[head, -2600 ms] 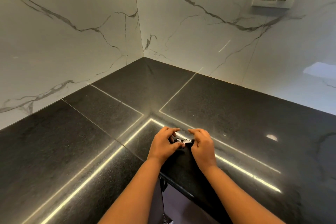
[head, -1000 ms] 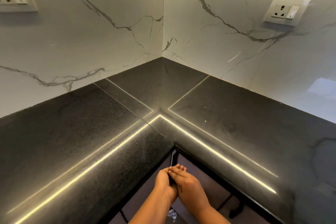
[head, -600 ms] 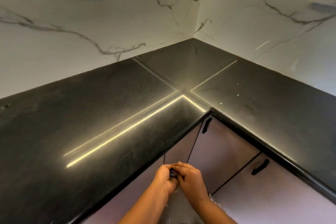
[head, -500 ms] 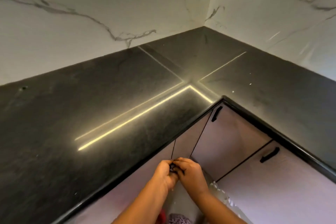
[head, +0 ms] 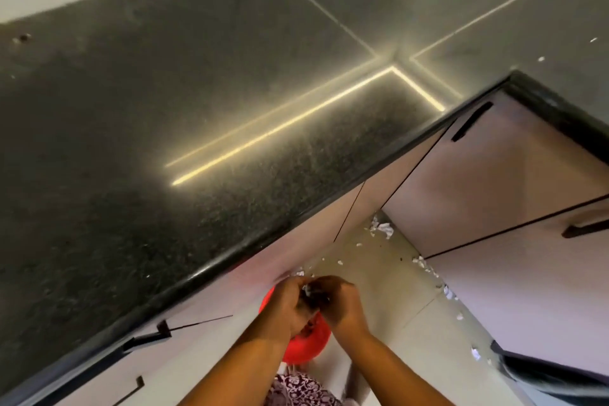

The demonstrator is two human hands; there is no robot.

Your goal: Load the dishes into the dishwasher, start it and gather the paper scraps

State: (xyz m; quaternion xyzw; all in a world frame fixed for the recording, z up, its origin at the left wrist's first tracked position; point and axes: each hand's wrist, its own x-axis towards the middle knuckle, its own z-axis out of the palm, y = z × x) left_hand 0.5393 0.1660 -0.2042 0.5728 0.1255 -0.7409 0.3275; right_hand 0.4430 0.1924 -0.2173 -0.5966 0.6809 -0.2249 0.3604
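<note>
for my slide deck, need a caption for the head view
Left hand and right hand pinch scraps over a red container; loose scraps lie on the floor.

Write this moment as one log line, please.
left hand: holds scrap wad | right hand: holds scrap wad | below: red round thing | floor: loose paper scraps by cabinets

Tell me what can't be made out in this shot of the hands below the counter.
Head view only.
The small item: left hand and right hand curl around it; only a whitish bit shows.
The red object: hands cover much of it; kind unclear.
The dark object, lower right: cut off by the frame edge.
The paper scraps on the floor: too small and blurred to count.
</note>
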